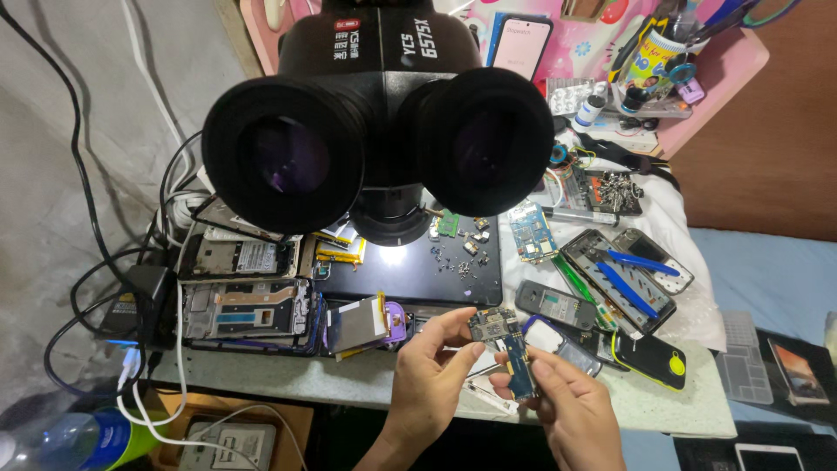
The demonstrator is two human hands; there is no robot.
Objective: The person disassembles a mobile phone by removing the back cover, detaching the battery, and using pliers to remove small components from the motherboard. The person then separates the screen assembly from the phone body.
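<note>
circuit board (493, 326), small and dark, held up between both hands just over the near edge of the table (349, 379), in front of the microscope (375, 131). left hand (432, 371) pinching the board at its left side with thumb and fingertips; right hand (567, 406) closed on a narrow blue board strip (520, 371) hanging under it, thumb pressing on top. seems a step of inspecting or separating the two pieces, not yet placed under the lens. next move probably needing a steady, light grip and a free spot on the dark work mat (410, 270), because of small screws and chips (458, 257) scattered there. around: opened phone frames (248, 310) at left, a phone shell with blue pry tools (623, 279) at right, a black case with yellow ring (649, 359) near the right hand. big eyepieces blocking much of the view over the mat.
</note>
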